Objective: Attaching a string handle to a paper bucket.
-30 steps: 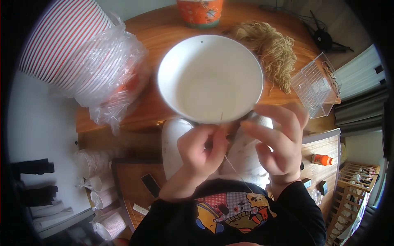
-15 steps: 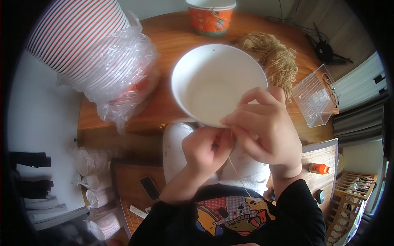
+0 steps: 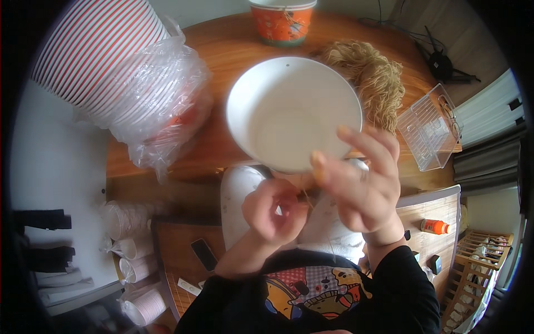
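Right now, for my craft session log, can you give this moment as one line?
left hand: pinching thin twine | right hand: holding white paper bowl rim | beside: tan twine bundle, wrapped stack of striped bowls

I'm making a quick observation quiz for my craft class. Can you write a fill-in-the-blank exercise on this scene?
1. The right hand grips the rim of a white paper ____.
2. The left hand pinches a thin tan ____.
3. The bundle of tan twine lies on the ____ table.
4. The stack of striped bowls sits partly in clear ____ wrap.

Missing words: bowl; string; wooden; plastic
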The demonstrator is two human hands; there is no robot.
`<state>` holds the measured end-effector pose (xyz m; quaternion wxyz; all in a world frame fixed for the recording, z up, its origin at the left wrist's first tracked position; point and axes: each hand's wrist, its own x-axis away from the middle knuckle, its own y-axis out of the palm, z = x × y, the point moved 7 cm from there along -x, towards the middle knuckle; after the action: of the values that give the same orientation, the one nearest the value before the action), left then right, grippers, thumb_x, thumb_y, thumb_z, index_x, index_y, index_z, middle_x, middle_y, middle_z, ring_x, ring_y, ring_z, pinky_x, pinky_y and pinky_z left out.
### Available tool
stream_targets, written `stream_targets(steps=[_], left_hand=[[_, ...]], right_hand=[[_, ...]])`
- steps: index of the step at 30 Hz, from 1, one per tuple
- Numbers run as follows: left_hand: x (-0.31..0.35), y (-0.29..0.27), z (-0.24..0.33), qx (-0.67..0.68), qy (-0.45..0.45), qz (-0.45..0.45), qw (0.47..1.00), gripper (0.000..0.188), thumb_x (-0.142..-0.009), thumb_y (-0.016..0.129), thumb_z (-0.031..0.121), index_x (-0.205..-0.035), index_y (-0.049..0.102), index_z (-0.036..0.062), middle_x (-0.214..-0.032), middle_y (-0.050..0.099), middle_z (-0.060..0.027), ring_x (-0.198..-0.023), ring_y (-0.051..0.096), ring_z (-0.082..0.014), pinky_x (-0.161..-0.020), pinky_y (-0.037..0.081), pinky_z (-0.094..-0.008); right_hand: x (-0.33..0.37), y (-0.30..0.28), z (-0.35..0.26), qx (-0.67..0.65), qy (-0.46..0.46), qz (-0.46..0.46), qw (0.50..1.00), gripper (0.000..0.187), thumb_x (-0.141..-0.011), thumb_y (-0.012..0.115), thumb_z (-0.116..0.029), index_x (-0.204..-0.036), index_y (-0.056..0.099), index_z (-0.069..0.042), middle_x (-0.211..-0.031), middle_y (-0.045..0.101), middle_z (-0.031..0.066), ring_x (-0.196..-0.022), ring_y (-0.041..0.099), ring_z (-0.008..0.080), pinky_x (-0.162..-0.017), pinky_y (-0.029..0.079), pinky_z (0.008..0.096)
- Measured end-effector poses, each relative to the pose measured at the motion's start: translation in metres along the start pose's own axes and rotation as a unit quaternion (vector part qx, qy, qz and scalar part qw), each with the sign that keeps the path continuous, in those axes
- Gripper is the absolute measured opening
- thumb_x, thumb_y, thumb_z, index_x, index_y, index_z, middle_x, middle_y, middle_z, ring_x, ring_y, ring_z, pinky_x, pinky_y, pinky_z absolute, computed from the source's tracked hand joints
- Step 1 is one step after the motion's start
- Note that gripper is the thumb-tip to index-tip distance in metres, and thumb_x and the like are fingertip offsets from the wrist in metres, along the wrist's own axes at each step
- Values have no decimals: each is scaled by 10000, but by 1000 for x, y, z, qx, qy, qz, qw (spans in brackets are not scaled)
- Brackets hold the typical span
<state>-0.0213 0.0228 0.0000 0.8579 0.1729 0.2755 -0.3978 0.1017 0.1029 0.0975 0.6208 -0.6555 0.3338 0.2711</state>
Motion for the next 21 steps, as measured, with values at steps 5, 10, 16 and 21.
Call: stream_targets(steps=[5, 10, 16, 21], left_hand=[[0, 6, 1, 210, -177, -127, 953, 258, -951, 595, 218, -1041, 648, -18, -797, 659, -23, -657, 536, -40, -568, 391, -178], [-1, 2, -5, 234, -251, -106, 933, 117, -928, 602, 59, -1005, 653, -13, -881, 666, -35, -667, 507, -17, -576, 377, -171], [-12, -12, -1, 87, -224, -70, 968, 89, -893, 663, 70, -940, 669, -5, -833, 645, -18, -671, 505, -31, -578, 354, -175], [-16, -17, -7, -12, -94, -95, 991, 81, -863, 680, 59, -928, 666, 13, -869, 640, -40, -703, 544, -92, -605, 396, -207]], right_hand=[[55, 21, -19, -65, -58, 60, 994, 266, -870, 554, -267, -1083, 701, -207, -1163, 686, -45, -1156, 549, 210, -1038, 289, 418], [90, 51, -22, -148, 21, 104, 983, 336, -849, 597, -307, -1149, 666, -170, -1232, 655, 7, -1242, 482, 269, -1096, 207, 447], [93, 75, -2, -293, 265, 106, 912, 345, -753, 678, -70, -1072, 562, -7, -1126, 576, 167, -1044, 539, 338, -906, 406, 413], [107, 104, -1, -388, 390, 22, 835, 342, -837, 665, -61, -1135, 508, -3, -1107, 567, 152, -1037, 544, 259, -914, 415, 356]])
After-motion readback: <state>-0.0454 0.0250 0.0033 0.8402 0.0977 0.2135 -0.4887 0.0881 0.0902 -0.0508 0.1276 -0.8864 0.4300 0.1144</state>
